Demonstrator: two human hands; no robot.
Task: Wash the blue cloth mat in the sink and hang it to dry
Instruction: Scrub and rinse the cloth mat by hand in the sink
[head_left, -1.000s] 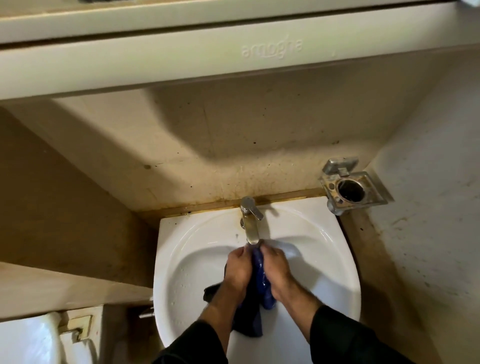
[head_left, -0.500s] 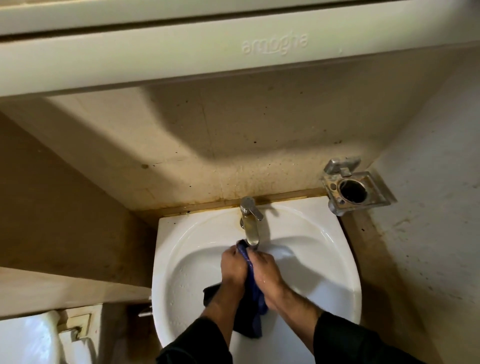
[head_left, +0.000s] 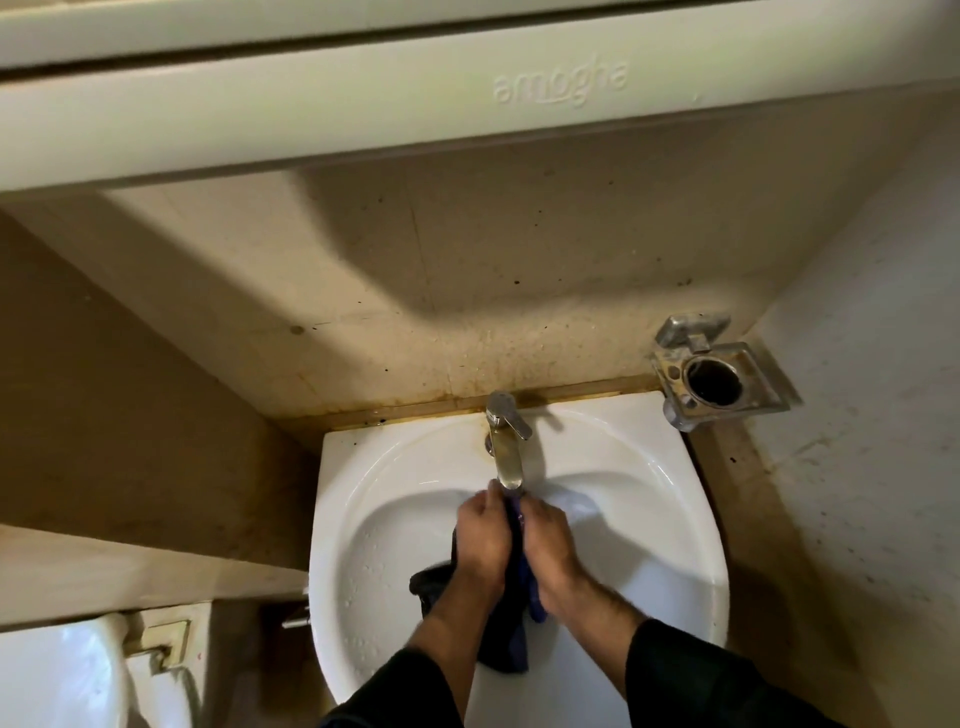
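From the head view, the only one there is, both hands are down in the white sink (head_left: 691, 525), bunched together right under the spout of the tap (head_left: 506, 457). The left hand (head_left: 480, 540) and the right hand (head_left: 550, 545) each have their fingers curled round the blue cloth mat (head_left: 511, 639), which is squeezed into a dark rope between the two palms, its loose end trailing down toward the near side of the basin and one corner poking out left of the left wrist. Over the last second the hands have been working back and forth: the right one sat a touch higher a moment ago, then the cloth's top edge showed above the knuckles, and now the knuckles have closed in level again just below the spout. That looks to me like rubbing fabric against fabric, so the washing is still in progress, with the hanging yet to come. I can't make out from here whether water is running. Off to the right, a metal holder (head_left: 722, 382) sits on the wall.
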